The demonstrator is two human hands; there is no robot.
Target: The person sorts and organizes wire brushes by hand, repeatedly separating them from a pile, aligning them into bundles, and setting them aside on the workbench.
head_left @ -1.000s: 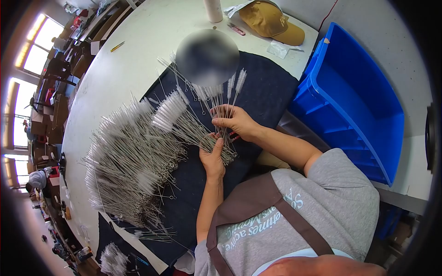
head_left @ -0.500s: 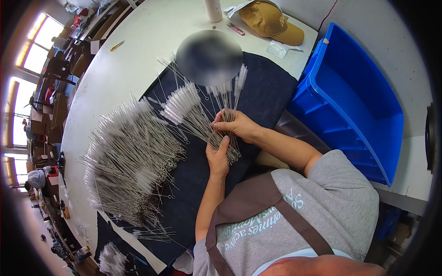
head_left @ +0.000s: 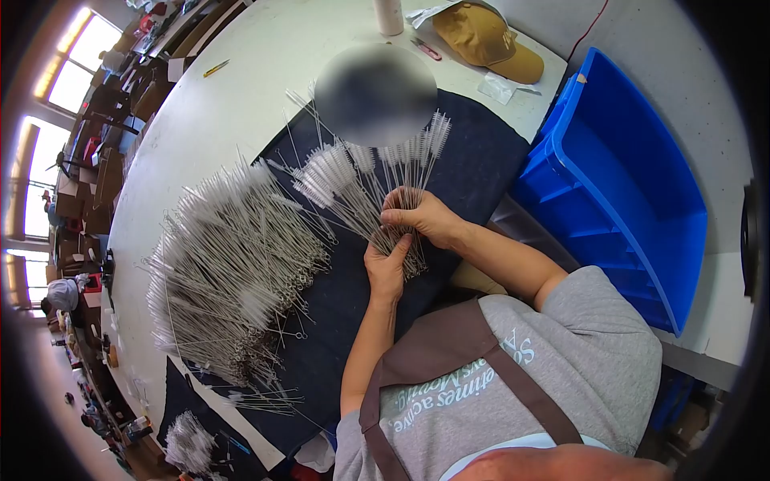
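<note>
My left hand (head_left: pixel 387 271) is closed around the lower, looped-end part of a fanned bundle of thin wire brushes (head_left: pixel 329 178) with white bristle heads. Just above it, my right hand (head_left: pixel 425 216) pinches the wire stems of several brushes on the bundle's right side, with thumb and fingers pressed together. The bristle heads point away from me, and the palms hide part of the stems. To the left, a large heap of the same brushes (head_left: pixel 233 264) lies on a dark cloth (head_left: pixel 473 144). A round blurred patch covers the area beyond the bundle.
A blue plastic bin (head_left: pixel 634 176) stands at the right beside the white table (head_left: pixel 265 64). Toward the back are a mustard cap (head_left: pixel 485 40), pink-handled snips (head_left: pixel 427 50) and a yellow cutter (head_left: pixel 216 68). A smaller brush pile (head_left: pixel 190 443) lies at lower left.
The whole view has shifted slightly, so the table things appear a little further right. Both hands keep their grip on the brushes, with the right fingers slightly repositioned along the stems.
</note>
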